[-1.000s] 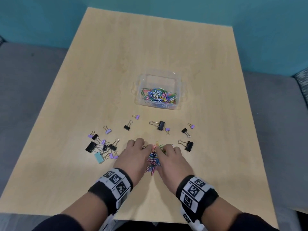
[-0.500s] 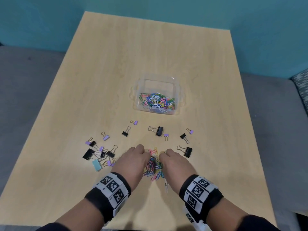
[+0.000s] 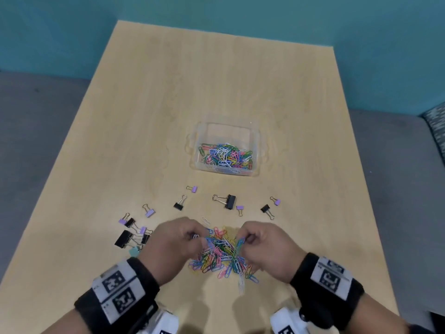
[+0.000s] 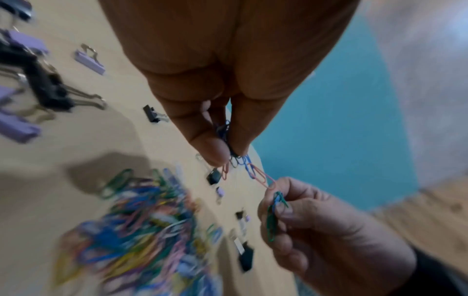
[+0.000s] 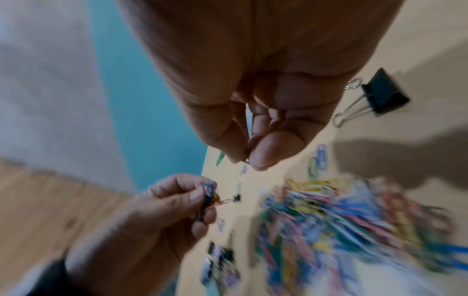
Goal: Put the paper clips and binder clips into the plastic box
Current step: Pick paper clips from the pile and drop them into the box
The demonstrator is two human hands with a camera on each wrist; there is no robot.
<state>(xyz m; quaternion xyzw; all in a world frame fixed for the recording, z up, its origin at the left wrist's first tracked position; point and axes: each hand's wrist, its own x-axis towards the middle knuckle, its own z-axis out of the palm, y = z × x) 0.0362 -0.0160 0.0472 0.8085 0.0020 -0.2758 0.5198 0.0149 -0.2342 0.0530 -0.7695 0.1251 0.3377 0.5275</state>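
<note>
Head view: both hands are hovering above the paper clips [image 3: 222, 255] on the table [image 3: 313, 165]; left hand [image 3: 177, 239] and right hand [image 3: 267, 244] are each pinching several clips

Colourful paper clips [image 3: 221, 256] heaped near table edge, more inside clear plastic box [image 3: 255, 150], binder clips [image 3: 228, 201] scattered between.
</note>
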